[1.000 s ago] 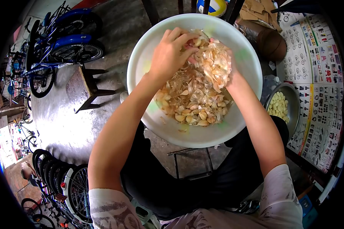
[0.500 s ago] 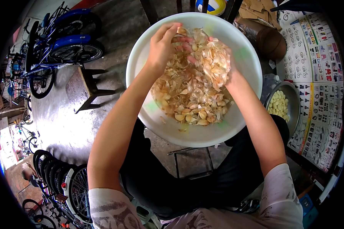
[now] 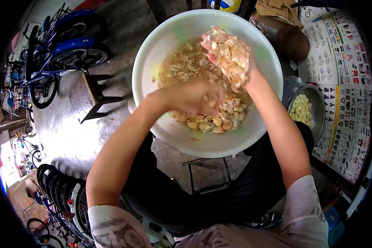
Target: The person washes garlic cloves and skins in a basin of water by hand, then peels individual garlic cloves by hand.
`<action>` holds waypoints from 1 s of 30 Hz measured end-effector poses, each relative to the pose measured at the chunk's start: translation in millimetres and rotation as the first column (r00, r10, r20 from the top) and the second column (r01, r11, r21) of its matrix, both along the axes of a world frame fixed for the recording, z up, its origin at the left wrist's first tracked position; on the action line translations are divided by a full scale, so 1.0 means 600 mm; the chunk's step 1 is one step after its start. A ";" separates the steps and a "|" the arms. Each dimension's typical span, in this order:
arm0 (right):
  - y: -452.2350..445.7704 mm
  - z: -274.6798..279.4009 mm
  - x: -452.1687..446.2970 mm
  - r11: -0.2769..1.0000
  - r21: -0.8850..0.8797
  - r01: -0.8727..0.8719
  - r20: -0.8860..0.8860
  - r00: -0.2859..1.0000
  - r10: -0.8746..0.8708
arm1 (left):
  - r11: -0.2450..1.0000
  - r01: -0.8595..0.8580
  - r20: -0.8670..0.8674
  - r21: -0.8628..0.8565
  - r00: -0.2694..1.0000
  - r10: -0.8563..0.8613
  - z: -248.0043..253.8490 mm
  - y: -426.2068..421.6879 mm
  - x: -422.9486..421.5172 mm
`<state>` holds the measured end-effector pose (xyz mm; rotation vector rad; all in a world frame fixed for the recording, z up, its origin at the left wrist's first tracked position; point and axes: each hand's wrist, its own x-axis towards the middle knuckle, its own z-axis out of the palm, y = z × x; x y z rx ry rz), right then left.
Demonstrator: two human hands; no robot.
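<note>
A large white basin holds water with loose garlic skins and unpeeled garlic cloves. Over its right part, my right hand cups a heap of wet garlic skins, with fingertips showing at the heap's left edge. My left hand is lower in the basin, above the cloves, blurred by motion with its fingers curled; a pale clove-like shape shows at the fingers. Peeled white cloves lie in a metal bowl right of the basin.
A wooden stool stands at left, near blue bicycles. More bicycle wheels are at lower left. Printed sheets cover a surface at right. A ball, cardboard and a brown ball lie beyond the basin.
My left hand has moved from the basin's upper part down toward the cloves. My right hand still holds the heap of skins. The view has shifted slightly.
</note>
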<state>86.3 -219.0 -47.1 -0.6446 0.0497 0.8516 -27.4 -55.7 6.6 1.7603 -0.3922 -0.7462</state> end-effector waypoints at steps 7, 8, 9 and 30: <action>-0.005 -0.001 0.002 1.000 0.012 -0.006 0.005 1.000 0.006 | 0.945 0.311 0.034 0.096 0.948 -0.316 -0.004 -0.014 -0.041; -0.004 -0.001 0.003 1.000 0.010 -0.002 -0.012 1.000 0.002 | 0.970 0.218 0.075 0.107 0.971 -0.226 -0.001 -0.010 -0.041; -0.004 -0.001 0.004 1.000 0.011 0.000 -0.012 1.000 0.001 | 0.986 0.122 0.116 0.113 0.984 -0.135 0.001 -0.006 -0.041; 0.007 0.005 -0.023 0.998 0.005 -0.056 -0.077 0.995 0.057 | 0.689 -0.707 0.876 0.159 0.423 0.231 -0.042 0.018 0.034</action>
